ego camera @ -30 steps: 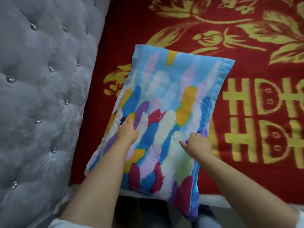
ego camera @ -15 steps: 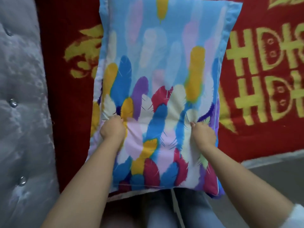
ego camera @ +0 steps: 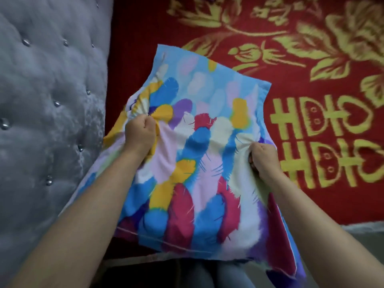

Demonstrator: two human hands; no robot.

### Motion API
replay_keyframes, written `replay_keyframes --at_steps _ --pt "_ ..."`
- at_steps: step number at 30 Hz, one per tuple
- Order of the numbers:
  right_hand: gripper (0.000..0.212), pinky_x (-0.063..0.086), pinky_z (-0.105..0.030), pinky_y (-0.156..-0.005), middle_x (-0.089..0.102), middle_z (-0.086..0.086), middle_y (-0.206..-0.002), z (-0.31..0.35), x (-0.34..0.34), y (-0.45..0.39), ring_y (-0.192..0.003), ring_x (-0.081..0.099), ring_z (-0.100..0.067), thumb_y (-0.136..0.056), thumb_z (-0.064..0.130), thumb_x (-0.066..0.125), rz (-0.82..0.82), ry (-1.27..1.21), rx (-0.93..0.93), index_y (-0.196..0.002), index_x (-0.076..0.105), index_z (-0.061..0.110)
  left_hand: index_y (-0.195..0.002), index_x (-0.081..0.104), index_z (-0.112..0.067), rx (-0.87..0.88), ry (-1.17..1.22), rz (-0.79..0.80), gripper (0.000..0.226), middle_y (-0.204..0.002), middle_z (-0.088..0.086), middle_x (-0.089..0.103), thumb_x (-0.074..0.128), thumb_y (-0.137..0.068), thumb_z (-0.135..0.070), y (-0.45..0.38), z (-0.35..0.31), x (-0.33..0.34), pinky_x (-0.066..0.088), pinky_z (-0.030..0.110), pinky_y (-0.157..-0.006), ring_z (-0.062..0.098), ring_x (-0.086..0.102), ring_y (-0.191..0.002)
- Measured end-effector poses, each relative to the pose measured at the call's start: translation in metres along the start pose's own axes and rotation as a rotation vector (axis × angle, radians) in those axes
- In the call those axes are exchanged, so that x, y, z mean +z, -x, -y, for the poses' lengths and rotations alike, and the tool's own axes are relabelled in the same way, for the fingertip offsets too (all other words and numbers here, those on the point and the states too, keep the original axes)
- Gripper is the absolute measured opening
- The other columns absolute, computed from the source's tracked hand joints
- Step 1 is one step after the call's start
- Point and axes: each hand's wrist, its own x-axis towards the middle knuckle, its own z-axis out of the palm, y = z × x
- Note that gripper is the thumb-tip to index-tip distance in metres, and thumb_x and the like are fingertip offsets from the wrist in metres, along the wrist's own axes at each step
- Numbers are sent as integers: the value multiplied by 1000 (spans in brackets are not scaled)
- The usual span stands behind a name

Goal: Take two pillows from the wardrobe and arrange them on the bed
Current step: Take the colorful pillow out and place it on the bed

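One pillow (ego camera: 199,154) with a light blue cover printed in blue, yellow, magenta and purple feathers lies lengthwise over the near edge of the bed (ego camera: 291,65), close to the headboard. My left hand (ego camera: 141,134) is fisted in the cover near its left side, bunching the cloth. My right hand (ego camera: 264,161) grips a fold of the cover near the right side. The pillow's near end hangs over the bed edge above my legs. No second pillow is visible.
A grey tufted headboard (ego camera: 47,113) with shiny studs fills the left side. The bed carries a red blanket with yellow flowers and characters. A strip of floor (ego camera: 365,244) shows at the lower right beside the bed edge.
Both hands went from resting on the pillow to clenched fists holding its cover. The pillow rose towards me half a second ago and now lies lower and farther out on the blanket.
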Motion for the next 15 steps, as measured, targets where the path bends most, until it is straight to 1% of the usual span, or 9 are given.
replay_keyframes --at_steps 2,5,7,8,10,12,13,14,15 --pt "45 20 -10 -21 39 7 -16 31 -11 2 -15 31 -3 -84 2 40 -2 -60 -52 -39 39 11 -46 18 -19 26 24 -69 33 -46 -1 22 28 -77 -20 -9 -22 -23 12 28 -53 21 32 -63" --pt "48 24 -11 -23 41 6 -17 81 -18 -2 -17 35 -3 -85 2 41 -5 -85 -179 -38 40 11 -46 18 -20 48 14 -188 47 -46 -2 23 36 -88 -12 -25 -43 -54 11 23 -52 20 26 -52" --pt "51 32 -19 -36 41 1 -22 116 -19 -9 -27 41 -8 -87 4 42 -15 -63 -297 -37 39 12 -47 19 -19 37 13 -275 55 -47 0 25 39 -94 0 -41 -53 -73 11 24 -52 15 24 -47" --pt "52 31 -24 -44 41 -3 -30 135 -19 -14 -35 40 -12 -89 4 42 -22 -47 -363 -38 38 13 -47 20 -20 39 19 -316 56 -48 3 28 39 -95 2 -51 -59 -81 13 27 -52 17 26 -49" --pt "52 28 -30 -53 39 -12 -43 180 -20 -26 -45 35 -20 -91 2 41 -53 -20 -481 -39 37 10 -49 22 -22 52 23 -388 55 -54 10 36 39 -95 2 -80 -74 -95 21 36 -57 21 36 -62" --pt "51 28 -31 -60 43 -18 -48 233 -21 -46 -54 41 -29 -93 3 40 -102 23 -585 -42 43 5 -49 31 -18 66 11 -425 49 -55 13 41 39 -95 0 -121 -89 -108 25 36 -60 25 42 -69" --pt "49 30 -33 -63 51 -24 -56 262 -21 -58 -64 49 -34 -94 5 39 -135 78 -629 -48 51 -1 -52 41 -10 69 -8 -434 43 -59 20 49 39 -95 -1 -147 -96 -115 27 37 -62 31 48 -71" --pt "44 33 -37 -69 60 -32 -73 291 -19 -72 -78 55 -39 -97 7 37 -159 153 -660 -63 60 -9 -59 48 0 69 -34 -440 37 -71 31 57 40 -95 -2 -174 -103 -121 30 40 -65 38 53 -77" --pt "40 36 -40 -77 63 -35 -93 320 -15 -86 -92 58 -40 -99 9 33 -153 242 -685 -81 62 -12 -66 51 5 77 -56 -439 31 -87 38 60 41 -94 -2 -201 -108 -127 31 42 -71 42 56 -86"
